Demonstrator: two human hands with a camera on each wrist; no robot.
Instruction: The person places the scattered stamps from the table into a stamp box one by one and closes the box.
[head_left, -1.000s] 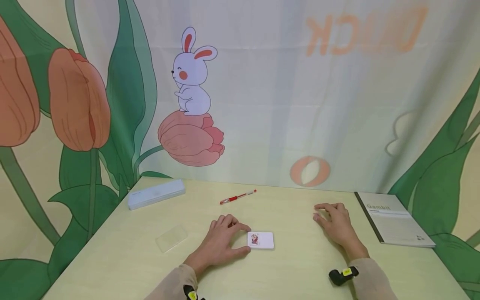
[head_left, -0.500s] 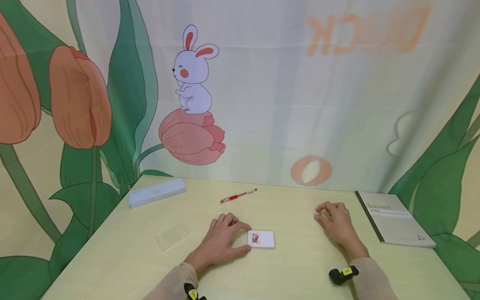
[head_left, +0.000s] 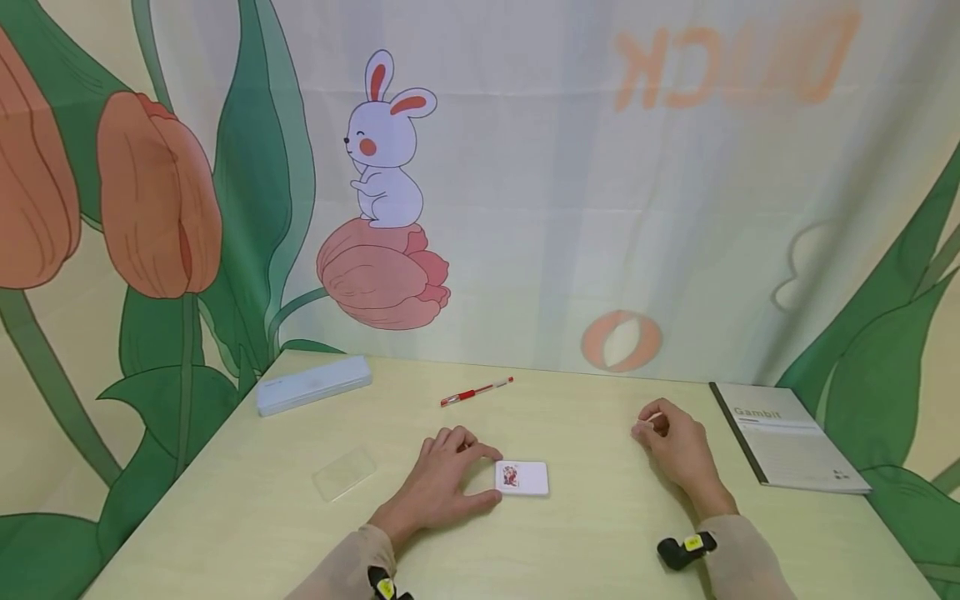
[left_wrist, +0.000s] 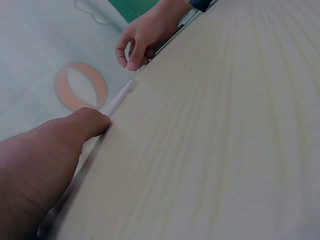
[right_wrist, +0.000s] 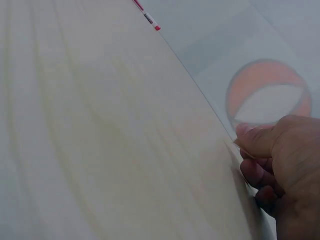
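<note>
My left hand (head_left: 442,483) rests on the table and pinches the left end of a small white rectangular stack or flat box (head_left: 535,479) between thumb and index finger. A small red printed picture (head_left: 511,475) shows at that end of its top. Off to the right, my right hand (head_left: 677,444) pinches a small thin piece (right_wrist: 243,148), pale and paper-like, between thumb and index finger. What kind of piece it is I cannot tell, as the fingertips cover most of it. Its other fingers are curled in, seen in the right wrist view.
A clear flat plastic cover (head_left: 344,474) lies left of my left hand. At the back are a pale blue pencil case (head_left: 313,386) and a red pen (head_left: 477,392). A notebook (head_left: 787,437) with a dark spine lies at the right. Behind the table (head_left: 585,542) hangs a printed curtain (head_left: 517,183).
My right fingers have closed in from a looser curl, turning the small pale piece between their tips. The left hand and the white stack have stayed in place.
</note>
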